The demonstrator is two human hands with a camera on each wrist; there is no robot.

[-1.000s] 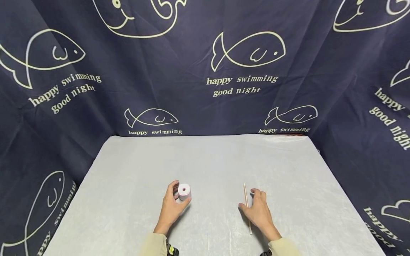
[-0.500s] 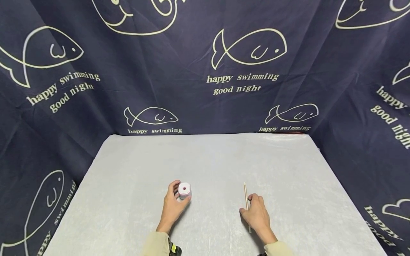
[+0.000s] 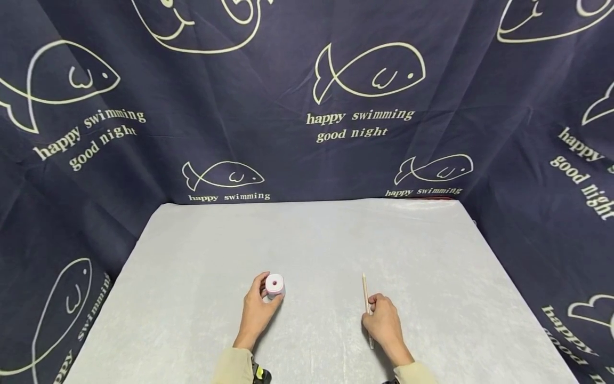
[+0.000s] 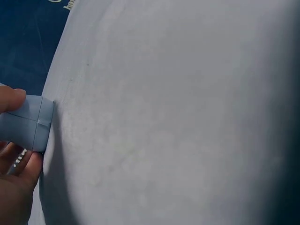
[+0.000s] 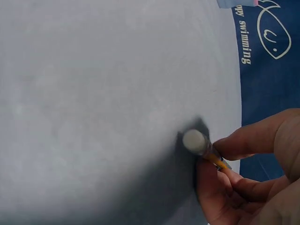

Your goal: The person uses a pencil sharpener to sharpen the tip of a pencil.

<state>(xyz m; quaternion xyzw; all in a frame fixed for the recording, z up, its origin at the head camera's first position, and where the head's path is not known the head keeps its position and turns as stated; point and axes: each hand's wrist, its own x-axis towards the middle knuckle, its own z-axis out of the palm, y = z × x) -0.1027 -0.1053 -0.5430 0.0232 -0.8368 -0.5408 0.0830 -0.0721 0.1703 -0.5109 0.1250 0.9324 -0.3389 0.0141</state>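
My left hand [image 3: 258, 312] grips a small white pencil sharpener [image 3: 275, 284] with rounded corners and a pink-rimmed hole in its top. It stands upright on the table, thumb on the near side and fingers behind. In the left wrist view the sharpener [image 4: 26, 123] looks pale blue, with a seam across its side. My right hand [image 3: 385, 321] pinches a slim pencil [image 3: 365, 290] between thumb and fingers. The pencil's sharpened tip points to the far side of the table. Its white eraser end [image 5: 193, 140] faces the right wrist camera.
A pale grey cloth covers the table [image 3: 316, 240]. Dark blue curtains [image 3: 288, 133] with fish drawings and lettering hang behind it and on both sides. The sharpener and the pencil lie a forearm's width apart.
My right hand has drawn back slightly toward me, and its thumb and fingers have closed on the pencil. The left hand keeps its hold on the sharpener, almost still.
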